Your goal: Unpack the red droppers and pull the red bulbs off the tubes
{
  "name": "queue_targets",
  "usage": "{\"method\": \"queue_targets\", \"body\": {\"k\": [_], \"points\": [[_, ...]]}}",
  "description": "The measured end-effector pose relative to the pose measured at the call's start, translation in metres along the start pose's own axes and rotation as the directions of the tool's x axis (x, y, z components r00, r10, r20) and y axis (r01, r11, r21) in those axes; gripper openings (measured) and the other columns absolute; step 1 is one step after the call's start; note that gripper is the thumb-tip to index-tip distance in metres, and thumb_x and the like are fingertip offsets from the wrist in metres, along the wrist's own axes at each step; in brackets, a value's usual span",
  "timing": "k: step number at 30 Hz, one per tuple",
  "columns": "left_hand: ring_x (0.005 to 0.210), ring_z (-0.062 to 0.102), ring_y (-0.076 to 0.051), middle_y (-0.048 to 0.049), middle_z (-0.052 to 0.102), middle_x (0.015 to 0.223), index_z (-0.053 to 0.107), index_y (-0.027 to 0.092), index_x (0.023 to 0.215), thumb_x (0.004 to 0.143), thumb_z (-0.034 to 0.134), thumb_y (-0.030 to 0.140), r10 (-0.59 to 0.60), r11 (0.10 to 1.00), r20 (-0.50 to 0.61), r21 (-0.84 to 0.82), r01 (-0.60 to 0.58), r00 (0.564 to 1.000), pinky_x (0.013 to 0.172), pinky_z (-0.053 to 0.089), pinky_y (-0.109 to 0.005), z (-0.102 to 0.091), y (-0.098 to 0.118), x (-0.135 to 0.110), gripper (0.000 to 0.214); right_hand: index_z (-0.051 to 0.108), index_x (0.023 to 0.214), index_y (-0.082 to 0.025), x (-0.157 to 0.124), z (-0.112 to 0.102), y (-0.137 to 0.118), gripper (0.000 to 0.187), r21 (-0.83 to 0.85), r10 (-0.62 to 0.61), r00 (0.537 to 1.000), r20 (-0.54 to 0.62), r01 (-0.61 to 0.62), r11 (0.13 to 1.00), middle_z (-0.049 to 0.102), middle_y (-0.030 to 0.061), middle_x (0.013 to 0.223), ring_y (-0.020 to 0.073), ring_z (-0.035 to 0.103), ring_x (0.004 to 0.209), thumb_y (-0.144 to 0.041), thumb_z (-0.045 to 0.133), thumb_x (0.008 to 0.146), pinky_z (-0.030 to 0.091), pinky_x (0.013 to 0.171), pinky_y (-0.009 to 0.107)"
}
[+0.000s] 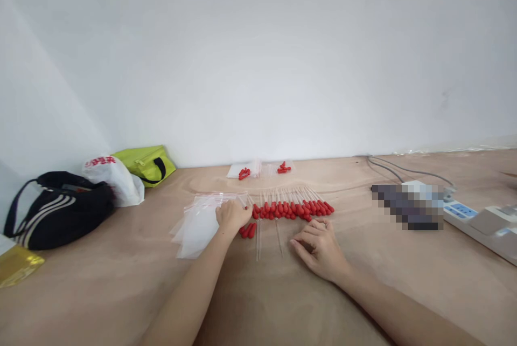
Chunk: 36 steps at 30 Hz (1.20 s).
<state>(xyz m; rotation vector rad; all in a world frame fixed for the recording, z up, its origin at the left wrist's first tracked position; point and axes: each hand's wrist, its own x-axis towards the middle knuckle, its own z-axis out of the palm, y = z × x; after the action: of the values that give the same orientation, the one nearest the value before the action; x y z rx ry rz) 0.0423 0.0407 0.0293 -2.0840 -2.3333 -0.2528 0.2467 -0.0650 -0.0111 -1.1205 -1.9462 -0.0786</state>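
- Red-bulbed droppers [285,209]: rowed just right of the bag stack [197,230].
- Handling (judged): light. Bulbs [326,207] look soft, likely rubber, good grip; clear stems [279,239] thin, probably stiff, slick, perhaps fragile.
- Hold point: pinch at the bulb; keep bending load off the stem.
- Left hand [233,215]: fingers curled at the bag stack's right edge, beside the bulbs; cannot tell whether grasping.
- Right hand [321,249]: loosely curled, seemingly empty, well right of the bag stack.

A pale wall [258,66] stands behind a wooden tabletop [383,265].
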Motion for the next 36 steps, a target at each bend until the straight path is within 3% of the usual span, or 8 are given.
{"method": "queue_targets", "body": {"k": [6, 11, 12, 16, 19, 24, 29, 36], "points": [[0.076, 0.062, -0.029, -0.0115, 0.066, 0.069, 0.062, 0.018, 0.058, 0.072, 0.047, 0.041, 0.028, 0.999, 0.009, -0.044, -0.027, 1.000, 0.064, 0.042, -0.035, -0.009, -0.005, 0.000, 0.031, 0.061, 0.064, -0.022, -0.001, 0.002, 0.001, 0.023, 0.042, 0.027, 1.000, -0.013, -0.027, 0.999, 0.055, -0.0030, 0.053, 0.0105, 0.047, 0.059, -0.025, 0.047, 0.082, 0.028, 0.078, 0.034], [0.087, 0.056, -0.022, -0.0067, 0.063, 0.085, 0.058, 0.017, 0.078, 0.080, 0.040, 0.026, 0.226, 0.968, -0.143, -0.074, -0.238, 0.964, 0.075, 0.039, -0.030, -0.016, -0.020, -0.034, 0.020, 0.061, 0.091, -0.020, -0.001, 0.004, 0.003, 0.018, -0.005, -0.033, 0.997, -0.072, 0.033, 0.999, 0.059, 0.0036, 0.078, 0.0135, 0.052, 0.073, -0.024, 0.047, 0.081, 0.033, 0.077, 0.034], [0.086, 0.056, -0.021, -0.0055, 0.063, 0.084, 0.056, 0.018, 0.079, 0.081, 0.040, 0.026, 0.297, 0.946, -0.176, -0.077, -0.314, 0.938, 0.075, 0.038, -0.030, -0.014, -0.024, -0.043, 0.018, 0.058, 0.101, -0.019, -0.001, 0.004, 0.002, 0.024, -0.039, -0.059, 0.994, -0.091, 0.056, 0.998, 0.059, 0.0070, 0.089, 0.0153, 0.052, 0.080, -0.024, 0.047, 0.080, 0.035, 0.077, 0.035], [0.072, 0.054, -0.019, -0.0036, 0.060, 0.072, 0.053, 0.018, 0.074, 0.084, 0.039, 0.025, 0.623, 0.711, -0.435, -0.030, -0.702, 0.650, 0.067, 0.036, -0.031, 0.001, -0.031, -0.072, 0.019, 0.045, 0.120, -0.018, 0.002, 0.002, -0.002, 0.043, -0.165, -0.194, 0.977, -0.092, 0.177, 0.970, 0.049, 0.0134, 0.116, 0.0223, 0.045, 0.105, -0.028, 0.051, 0.079, 0.033, 0.087, 0.041], [0.072, 0.053, -0.018, -0.0027, 0.060, 0.071, 0.053, 0.017, 0.075, 0.085, 0.040, 0.023, 0.676, 0.620, -0.489, -0.028, -0.784, 0.552, 0.067, 0.035, -0.030, 0.010, -0.028, -0.083, 0.017, 0.048, 0.118, -0.022, 0.003, 0.003, -0.005, 0.042, -0.184, -0.274, 0.962, -0.017, 0.266, 0.946, 0.051, 0.0090, 0.117, 0.0228, 0.042, 0.111, -0.033, 0.054, 0.078, 0.026, 0.094, 0.044], [0.074, 0.052, -0.017, -0.0013, 0.060, 0.073, 0.053, 0.018, 0.074, 0.085, 0.042, 0.022, 0.697, 0.567, -0.522, -0.019, -0.824, 0.492, 0.070, 0.036, -0.030, 0.013, -0.020, -0.086, 0.016, 0.056, 0.105, -0.026, 0.003, 0.014, -0.003, 0.026, -0.178, -0.305, 0.952, -0.032, 0.295, 0.939, 0.064, -0.0010, 0.091, 0.0171, 0.049, 0.101, -0.025, 0.055, 0.079, 0.015, 0.100, 0.046], [0.075, 0.053, -0.017, -0.0015, 0.061, 0.075, 0.055, 0.018, 0.075, 0.085, 0.045, 0.024, 0.698, 0.541, -0.544, -0.026, -0.840, 0.466, 0.072, 0.039, -0.031, 0.011, -0.019, -0.084, 0.016, 0.060, 0.093, -0.023, 0.005, 0.024, -0.001, 0.015, -0.197, -0.292, 0.953, -0.075, 0.273, 0.941, 0.062, -0.0039, 0.065, 0.0125, 0.053, 0.079, -0.020, 0.051, 0.081, 0.010, 0.100, 0.047], [0.111, 0.046, -0.023, -0.0059, 0.057, 0.111, 0.058, 0.022, 0.100, 0.086, 0.044, 0.027, 0.776, 0.492, -0.455, 0.003, -0.871, 0.437, 0.090, 0.036, -0.040, 0.013, -0.019, -0.078, 0.021, 0.060, 0.090, -0.023, 0.005, 0.022, -0.002, 0.014, -0.198, -0.299, 0.953, -0.047, 0.285, 0.938, 0.059, -0.0045, 0.061, 0.0116, 0.051, 0.075, -0.021, 0.049, 0.082, 0.011, 0.098, 0.046]]}}
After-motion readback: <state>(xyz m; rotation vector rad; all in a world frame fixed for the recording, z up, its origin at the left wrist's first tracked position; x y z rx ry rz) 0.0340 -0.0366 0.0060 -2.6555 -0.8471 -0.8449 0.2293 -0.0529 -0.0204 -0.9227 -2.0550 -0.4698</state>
